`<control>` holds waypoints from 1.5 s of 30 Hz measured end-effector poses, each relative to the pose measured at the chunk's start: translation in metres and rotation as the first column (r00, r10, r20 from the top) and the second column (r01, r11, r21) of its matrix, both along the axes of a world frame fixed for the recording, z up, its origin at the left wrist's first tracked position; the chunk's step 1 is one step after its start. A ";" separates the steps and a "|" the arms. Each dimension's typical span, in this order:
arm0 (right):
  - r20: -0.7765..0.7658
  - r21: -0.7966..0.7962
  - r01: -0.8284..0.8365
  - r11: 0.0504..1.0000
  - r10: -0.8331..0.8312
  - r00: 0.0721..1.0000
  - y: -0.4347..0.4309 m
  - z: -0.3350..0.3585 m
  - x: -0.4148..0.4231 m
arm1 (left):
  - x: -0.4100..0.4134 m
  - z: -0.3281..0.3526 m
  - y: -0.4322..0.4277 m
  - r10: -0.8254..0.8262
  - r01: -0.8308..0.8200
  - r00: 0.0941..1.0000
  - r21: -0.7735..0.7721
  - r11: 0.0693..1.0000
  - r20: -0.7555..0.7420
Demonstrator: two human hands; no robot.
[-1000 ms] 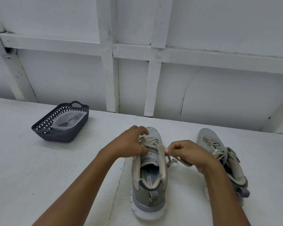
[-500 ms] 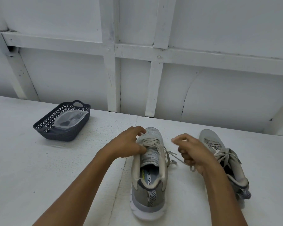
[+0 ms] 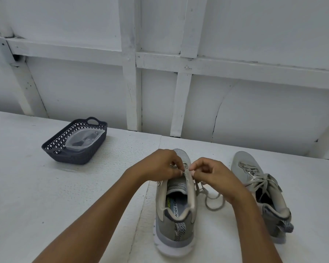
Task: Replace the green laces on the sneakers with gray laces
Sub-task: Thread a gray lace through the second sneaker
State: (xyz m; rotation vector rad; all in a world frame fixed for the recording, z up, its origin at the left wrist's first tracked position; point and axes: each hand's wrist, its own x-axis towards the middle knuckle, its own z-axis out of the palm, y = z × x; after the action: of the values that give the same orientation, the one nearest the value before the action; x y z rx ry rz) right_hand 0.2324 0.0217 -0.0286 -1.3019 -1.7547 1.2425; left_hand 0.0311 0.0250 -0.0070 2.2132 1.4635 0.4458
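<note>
Lace apparently in pinching right hand

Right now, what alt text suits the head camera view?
A left hand and right hand pinch the lace at the eyelets of a gray sneaker on a white table. A second sneaker lies right; a dark basket sits left.

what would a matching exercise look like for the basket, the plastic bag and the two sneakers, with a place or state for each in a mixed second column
1. dark basket
2. plastic bag
3. middle sneaker
4. right sneaker

a. laced, no hand on its laces
b. on the table at the left, apart from both sneakers
c. left hand and right hand pinch at its lacing
d. inside the basket

Pairs: 1-b, 2-d, 3-c, 4-a
</note>
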 end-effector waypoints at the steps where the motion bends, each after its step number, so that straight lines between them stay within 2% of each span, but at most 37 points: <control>1: 0.008 0.023 0.013 1.000 -0.013 1.000 0.001 -0.001 0.000 | 0.002 0.001 0.001 -0.011 0.011 1.000 -0.009 1.000 0.003; 5: 0.106 0.080 0.041 0.996 -0.049 0.993 0.001 -0.002 -0.001 | 0.004 0.000 0.006 0.033 -0.017 0.992 -0.133 0.991 0.118; 7: 0.151 0.057 0.057 0.997 -0.065 0.986 0.002 -0.001 -0.002 | 0.005 -0.002 0.007 0.087 -0.049 0.982 -0.221 0.974 0.168; 12: 0.038 -0.261 0.201 0.944 -0.198 0.979 0.009 -0.002 -0.011 | 0.015 -0.002 0.008 0.270 -0.193 0.940 -0.327 0.925 0.209; 14: 0.048 -0.363 0.219 0.906 -0.217 0.975 0.011 -0.003 -0.012 | 0.019 -0.001 0.010 0.291 -0.215 0.939 -0.343 0.914 0.185; 16: 0.081 -0.398 0.224 0.890 -0.209 0.974 0.011 -0.003 -0.010 | 0.020 -0.002 0.011 0.268 -0.207 0.950 -0.321 0.924 0.160; 20: 0.134 -0.291 0.227 0.929 -0.195 0.972 0.013 -0.001 -0.002 | 0.011 -0.003 0.013 0.210 -0.156 0.960 -0.274 0.949 0.182; 23: 0.170 -0.185 0.173 0.967 -0.142 0.975 0.016 -0.002 -0.002 | 0.002 -0.003 0.016 0.245 -0.184 0.941 -0.254 0.949 0.233; 26: 0.221 -0.206 0.071 0.976 -0.024 0.975 0.016 -0.001 -0.009 | 0.000 -0.003 0.018 0.290 -0.233 0.915 -0.218 0.948 0.279; 30: 0.140 -0.218 0.024 0.976 0.007 0.990 0.018 -0.002 -0.009 | 0.003 -0.001 0.019 0.280 -0.236 0.911 -0.175 0.956 0.304; 34: -0.051 -0.114 0.124 0.986 -0.130 0.990 0.023 0.011 -0.001 | 0.009 0.002 0.020 0.209 -0.158 0.924 -0.177 0.971 0.319; 38: -0.145 0.034 0.165 0.986 -0.159 0.977 0.020 0.043 0.006 | 0.020 0.011 0.018 0.075 0.000 0.937 -0.214 0.977 0.342; 40: -0.184 0.096 0.181 0.979 -0.162 0.970 0.018 0.059 0.009 | 0.026 0.017 0.016 0.039 0.103 0.872 -0.260 0.960 0.487; 42: -0.230 0.129 0.189 0.974 -0.156 0.961 0.017 0.071 0.014 | 0.028 0.027 0.015 0.041 0.188 0.745 -0.269 0.945 0.666; 45: -0.319 0.151 0.192 0.970 -0.136 0.938 0.014 0.082 0.019 | 0.033 0.040 0.016 0.041 0.246 0.601 -0.233 0.941 0.798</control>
State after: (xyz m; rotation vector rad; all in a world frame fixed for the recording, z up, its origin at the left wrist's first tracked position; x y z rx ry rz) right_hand 0.2518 0.0358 0.0537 -1.0638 -1.4679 1.0964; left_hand 0.0643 0.0408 0.0332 1.4752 0.8140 0.9351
